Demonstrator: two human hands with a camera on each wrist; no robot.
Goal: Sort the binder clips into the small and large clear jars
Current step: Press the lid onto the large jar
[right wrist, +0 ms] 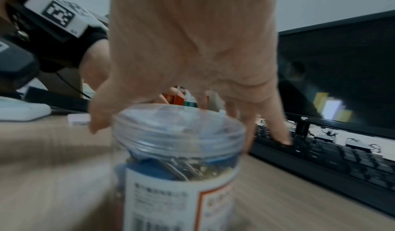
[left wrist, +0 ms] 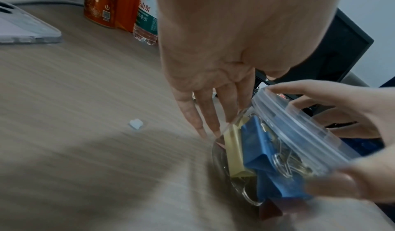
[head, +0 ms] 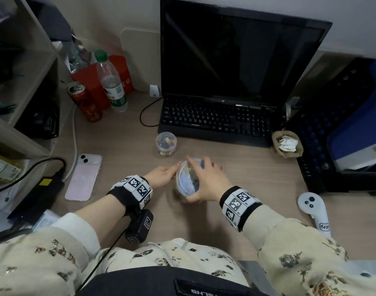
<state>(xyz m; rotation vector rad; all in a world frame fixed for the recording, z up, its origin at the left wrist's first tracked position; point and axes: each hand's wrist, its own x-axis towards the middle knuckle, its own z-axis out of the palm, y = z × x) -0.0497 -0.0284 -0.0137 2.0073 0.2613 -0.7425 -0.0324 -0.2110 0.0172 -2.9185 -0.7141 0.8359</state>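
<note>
The large clear jar (head: 186, 180) leans tilted on the desk between my hands, with its clear lid (left wrist: 299, 133) on top. Blue (left wrist: 256, 141), yellow (left wrist: 234, 150) and red (left wrist: 271, 209) binder clips fill it. My right hand (head: 206, 180) grips the lid rim from above, thumb on the near side and fingers spread over the far side. My left hand (head: 161, 175) has straight fingers (left wrist: 205, 116) touching the jar's left wall. The small clear jar (head: 166, 143), lidded with coloured clips inside, stands behind near the keyboard. In the right wrist view the jar (right wrist: 177, 150) shows a white label.
A black keyboard (head: 217, 118) and monitor (head: 236, 56) stand behind the jars. A pink phone (head: 84, 177) and a power adapter (head: 37, 197) lie at the left. A red can (head: 84, 101) and a water bottle (head: 112, 82) stand back left. A white controller (head: 313, 208) lies at the right.
</note>
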